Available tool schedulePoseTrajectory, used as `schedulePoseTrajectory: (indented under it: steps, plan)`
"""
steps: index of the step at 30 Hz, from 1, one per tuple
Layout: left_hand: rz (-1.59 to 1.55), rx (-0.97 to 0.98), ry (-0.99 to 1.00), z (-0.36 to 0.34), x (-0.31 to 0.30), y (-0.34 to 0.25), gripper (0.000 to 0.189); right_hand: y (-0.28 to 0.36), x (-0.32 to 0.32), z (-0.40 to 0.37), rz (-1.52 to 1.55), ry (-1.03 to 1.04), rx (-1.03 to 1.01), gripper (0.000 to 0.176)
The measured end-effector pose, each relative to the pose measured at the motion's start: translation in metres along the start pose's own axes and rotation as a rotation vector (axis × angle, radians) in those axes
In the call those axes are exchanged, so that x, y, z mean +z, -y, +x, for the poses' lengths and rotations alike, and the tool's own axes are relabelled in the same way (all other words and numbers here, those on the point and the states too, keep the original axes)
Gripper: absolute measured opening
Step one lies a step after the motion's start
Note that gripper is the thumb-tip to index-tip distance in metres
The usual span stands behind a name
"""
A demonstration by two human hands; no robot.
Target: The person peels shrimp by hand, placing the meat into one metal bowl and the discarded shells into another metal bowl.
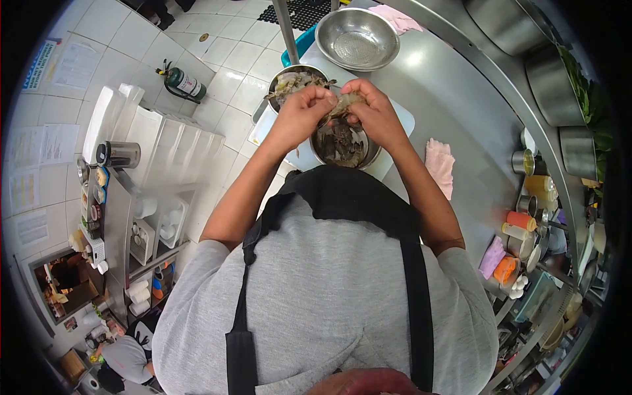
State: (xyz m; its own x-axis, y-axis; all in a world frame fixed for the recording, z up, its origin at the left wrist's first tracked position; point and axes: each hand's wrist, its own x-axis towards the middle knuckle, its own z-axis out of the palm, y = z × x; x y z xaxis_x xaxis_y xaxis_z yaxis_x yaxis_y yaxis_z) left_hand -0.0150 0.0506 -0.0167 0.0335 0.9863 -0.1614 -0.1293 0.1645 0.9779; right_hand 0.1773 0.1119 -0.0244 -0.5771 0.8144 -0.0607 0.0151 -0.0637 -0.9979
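Note:
My left hand (299, 118) and my right hand (378, 117) meet in front of me, and both pinch a raw, greyish shrimp (345, 103). Right below them stands a metal bowl (374, 155) with dark shrimp shells or heads (342, 141) inside. Beyond my left hand is a metal pot (271, 84) filled with shrimp (295, 80). A white cutting board (403, 118) lies under the bowl. The fingertips partly cover the shrimp, so its far end is hidden.
A metal colander (357, 39) sits at the back of the steel table (454, 85). Pink cloths (439, 168) lie to the right. Hanging pots, jars and sauce bottles line the right side. On the left are a fire extinguisher (184, 84), shelves and another person (128, 359).

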Motion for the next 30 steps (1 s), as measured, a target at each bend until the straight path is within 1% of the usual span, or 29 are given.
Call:
schedulePoseTrajectory:
  steps: [1, 2, 4, 5, 6, 7, 8, 10, 12, 14, 15, 16, 18, 19, 21, 22, 24, 25, 27, 28, 29, 30]
  plan:
    - [0.006, -0.043, 0.05, 0.003, -0.013, 0.007, 0.02, 0.0, -0.002, -0.001, -0.025, -0.021, -0.028, 0.027]
    - [0.006, -0.045, 0.051, 0.004, -0.015, 0.011, 0.02, -0.001, -0.002, -0.002, -0.051, -0.041, -0.054, 0.028]
    - [-0.117, -0.173, 0.099, -0.001, -0.012, 0.003, 0.019, 0.004, 0.002, -0.004, -0.093, -0.081, -0.024, 0.029]
    - [-0.119, -0.175, 0.099, -0.004, -0.005, -0.001, 0.019, 0.006, 0.006, -0.004, -0.136, -0.118, 0.003, 0.03]
    - [-0.077, -0.129, 0.098, -0.005, 0.006, -0.005, 0.019, 0.007, 0.009, -0.003, -0.136, -0.117, 0.003, 0.03]
    - [-0.034, -0.081, 0.096, -0.005, 0.011, -0.007, 0.02, 0.008, 0.011, -0.002, -0.086, -0.172, 0.01, 0.03]
    - [-0.035, -0.078, 0.097, -0.004, 0.011, -0.004, 0.02, 0.009, 0.012, -0.001, -0.036, -0.228, 0.017, 0.029]
    - [-0.161, -0.092, 0.075, -0.001, 0.012, 0.009, 0.019, 0.012, 0.01, -0.005, -0.09, -0.228, 0.005, 0.031]
    - [-0.184, -0.09, 0.084, -0.001, 0.01, 0.014, 0.018, 0.017, 0.011, -0.01, -0.144, -0.223, -0.015, 0.032]
    - [-0.206, -0.083, 0.091, 0.001, 0.006, 0.013, 0.017, 0.021, 0.013, -0.014, -0.174, -0.16, -0.075, 0.036]
    - [-0.21, -0.092, 0.077, 0.001, 0.006, 0.011, 0.016, 0.017, 0.014, -0.014, -0.252, -0.175, -0.118, 0.037]
    - [-0.216, -0.108, 0.06, -0.001, 0.005, 0.01, 0.014, 0.014, 0.014, -0.013, -0.253, -0.173, -0.116, 0.037]
    - [-0.273, -0.149, 0.085, -0.001, 0.001, 0.01, 0.012, 0.012, 0.019, -0.014, -0.233, -0.195, -0.218, 0.029]
    - [-0.327, -0.181, 0.113, -0.001, -0.001, 0.009, 0.01, 0.015, 0.019, -0.015, -0.232, -0.194, -0.215, 0.029]
    - [-0.313, -0.172, 0.135, -0.004, 0.001, 0.006, 0.01, 0.021, 0.021, -0.019, -0.138, -0.152, -0.175, 0.022]
    - [-0.298, -0.156, 0.158, -0.005, 0.001, 0.004, 0.009, 0.019, 0.018, -0.018, -0.138, -0.149, -0.177, 0.022]
    - [-0.291, -0.164, 0.171, -0.008, 0.003, 0.001, 0.008, 0.012, 0.011, -0.016, -0.168, -0.141, -0.144, 0.013]
    - [-0.283, -0.169, 0.188, -0.008, 0.004, 0.001, 0.007, 0.011, 0.009, -0.015, -0.169, -0.14, -0.144, 0.013]
    - [-0.257, -0.146, 0.186, -0.009, 0.009, 0.0, 0.007, 0.011, 0.006, -0.015, 0.023, -0.146, 0.034, 0.008]
    - [-0.227, -0.122, 0.182, -0.01, 0.011, 0.001, 0.007, 0.009, 0.005, -0.015, 0.02, -0.145, 0.036, 0.008]
    - [-0.231, -0.12, 0.182, -0.01, 0.012, 0.002, 0.007, 0.006, 0.005, -0.014, 0.098, -0.15, 0.087, 0.007]
    - [-0.097, -0.003, 0.186, -0.01, 0.013, 0.0, 0.008, 0.004, 0.003, -0.012, 0.176, -0.156, 0.133, 0.008]
